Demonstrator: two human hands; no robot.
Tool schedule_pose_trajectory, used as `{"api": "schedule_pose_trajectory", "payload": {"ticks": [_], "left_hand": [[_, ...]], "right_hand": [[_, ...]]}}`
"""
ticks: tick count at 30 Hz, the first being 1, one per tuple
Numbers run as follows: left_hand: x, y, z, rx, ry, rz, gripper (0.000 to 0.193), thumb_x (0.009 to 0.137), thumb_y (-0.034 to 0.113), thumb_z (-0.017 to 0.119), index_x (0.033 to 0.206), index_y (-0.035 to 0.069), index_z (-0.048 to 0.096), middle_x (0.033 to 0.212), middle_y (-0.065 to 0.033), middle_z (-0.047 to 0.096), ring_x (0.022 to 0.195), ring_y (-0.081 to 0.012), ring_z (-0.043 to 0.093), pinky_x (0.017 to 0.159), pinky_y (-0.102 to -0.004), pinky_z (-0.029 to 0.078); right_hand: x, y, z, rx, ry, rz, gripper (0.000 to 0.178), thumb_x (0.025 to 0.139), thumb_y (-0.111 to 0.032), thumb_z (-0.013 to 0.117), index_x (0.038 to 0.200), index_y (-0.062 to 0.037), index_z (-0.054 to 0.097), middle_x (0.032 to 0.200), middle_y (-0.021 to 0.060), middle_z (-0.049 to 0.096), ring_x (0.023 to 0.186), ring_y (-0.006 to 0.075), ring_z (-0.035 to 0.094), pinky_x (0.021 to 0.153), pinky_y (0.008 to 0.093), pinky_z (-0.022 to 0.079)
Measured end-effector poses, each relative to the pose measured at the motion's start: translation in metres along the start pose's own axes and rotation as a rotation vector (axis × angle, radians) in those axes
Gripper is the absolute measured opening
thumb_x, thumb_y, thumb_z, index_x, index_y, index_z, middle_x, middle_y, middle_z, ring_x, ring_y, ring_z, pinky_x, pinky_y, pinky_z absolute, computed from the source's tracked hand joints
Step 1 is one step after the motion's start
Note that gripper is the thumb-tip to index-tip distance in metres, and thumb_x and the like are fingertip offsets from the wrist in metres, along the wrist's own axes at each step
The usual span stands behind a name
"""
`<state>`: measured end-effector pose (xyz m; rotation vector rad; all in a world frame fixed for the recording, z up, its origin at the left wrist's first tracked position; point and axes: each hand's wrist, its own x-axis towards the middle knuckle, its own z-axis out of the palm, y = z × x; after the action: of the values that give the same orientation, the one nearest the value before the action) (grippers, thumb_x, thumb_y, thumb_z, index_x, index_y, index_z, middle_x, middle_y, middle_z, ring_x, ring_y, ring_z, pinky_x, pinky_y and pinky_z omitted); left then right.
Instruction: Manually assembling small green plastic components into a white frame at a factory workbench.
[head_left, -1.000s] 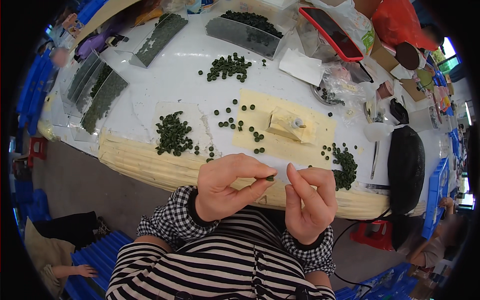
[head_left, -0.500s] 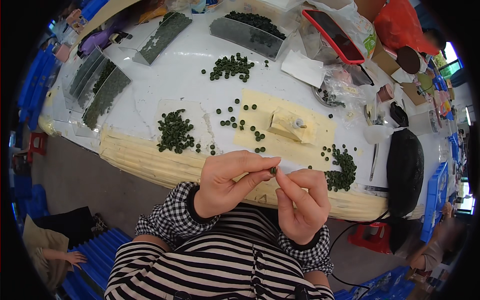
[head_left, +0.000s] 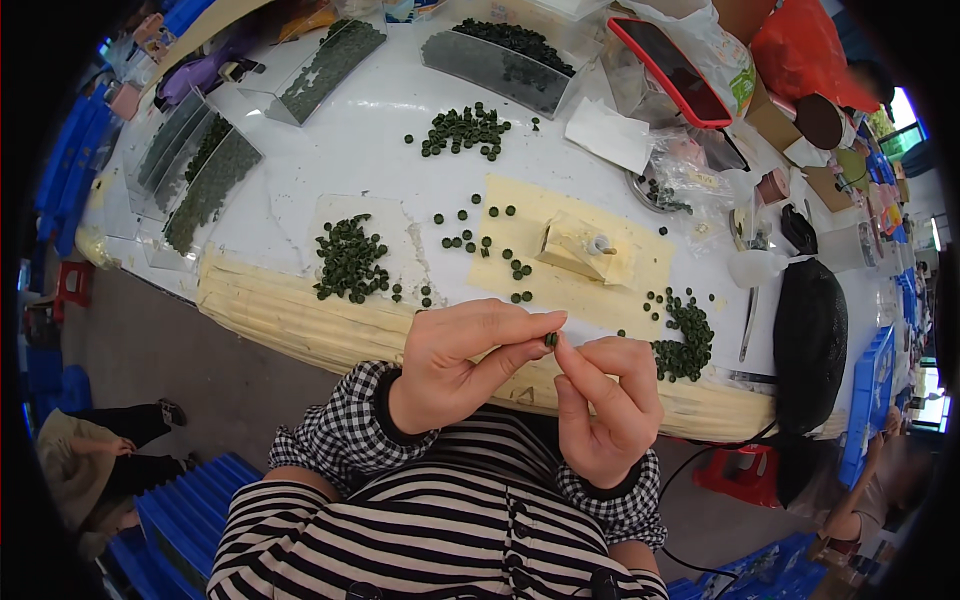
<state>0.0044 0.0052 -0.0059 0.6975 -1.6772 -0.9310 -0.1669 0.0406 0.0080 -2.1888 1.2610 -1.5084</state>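
Your left hand (head_left: pixel 450 360) has its grip together, thumb and forefinger clamped on one small dark green piece (head_left: pixel 551 340), which is in the air in front of you, by the near side of the table (head_left: pixel 330 160). Your right hand (head_left: pixel 615 400) has a fingertip at the same piece, touching it or almost so; whether its own thumb and finger are closed, I cannot tell. The fingertips hide a good part of the piece, and here, I think, is the first danger: if you press unevenly, it may turn or spring out sideways, because it is so small and looks rounded. If it drops, it may bounce from the pale padded edge (head_left: pixel 300 310) to your striped clothing (head_left: pixel 420 520) or to the floor (head_left: pixel 220 400), where it could be difficult to find. Your right hand is also near the right pile (head_left: pixel 685 345), so a wide movement of it could sweep some pieces off. If the piece jumps forward among the loose pieces (head_left: pixel 516 265) before the yellow block (head_left: pixel 580 250), you could confuse it with them, since all look alike in shape and colour.
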Motion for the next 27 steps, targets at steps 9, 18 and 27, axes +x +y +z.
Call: {"api": "schedule_pose_trajectory", "payload": {"ticks": [9, 18, 27], "left_hand": [[0.0018, 0.0030, -0.0006, 0.033, -0.012, 0.007, 0.025, 0.086, -0.001, 0.068, 0.111, -0.003, 0.069, 0.085, -0.0136, 0.071, 0.074, -0.0193, 0.068, 0.066, -0.0256, 0.053], [-0.0049, -0.0028, 0.0012, -0.136, 0.093, -0.085, 0.026, 0.083, -0.002, 0.072, 0.108, -0.002, 0.070, 0.090, -0.0133, 0.072, 0.079, -0.0204, 0.070, 0.069, -0.0265, 0.055], [-0.0054, -0.0001, 0.0069, 0.151, 0.090, 0.092, 0.032, 0.079, -0.005, 0.073, 0.110, -0.003, 0.069, 0.100, -0.0155, 0.071, 0.084, -0.0251, 0.071, 0.072, -0.0291, 0.056]], "right_hand": [[0.0015, 0.0004, -0.0005, -0.013, 0.001, 0.000, 0.036, 0.069, 0.003, 0.076, 0.105, -0.0024, 0.074, 0.084, 0.0055, 0.063, 0.074, 0.0211, 0.058, 0.066, 0.0308, 0.047], [-0.0010, 0.0037, 0.0016, 0.008, -0.032, -0.001, 0.039, 0.069, 0.003, 0.075, 0.107, -0.0023, 0.073, 0.087, 0.0055, 0.064, 0.077, 0.0217, 0.058, 0.067, 0.0308, 0.048], [-0.0047, 0.0057, 0.0055, -0.027, 0.005, 0.020, 0.041, 0.068, 0.004, 0.075, 0.109, -0.0004, 0.072, 0.093, 0.0081, 0.065, 0.080, 0.0234, 0.059, 0.070, 0.0313, 0.049]]}}
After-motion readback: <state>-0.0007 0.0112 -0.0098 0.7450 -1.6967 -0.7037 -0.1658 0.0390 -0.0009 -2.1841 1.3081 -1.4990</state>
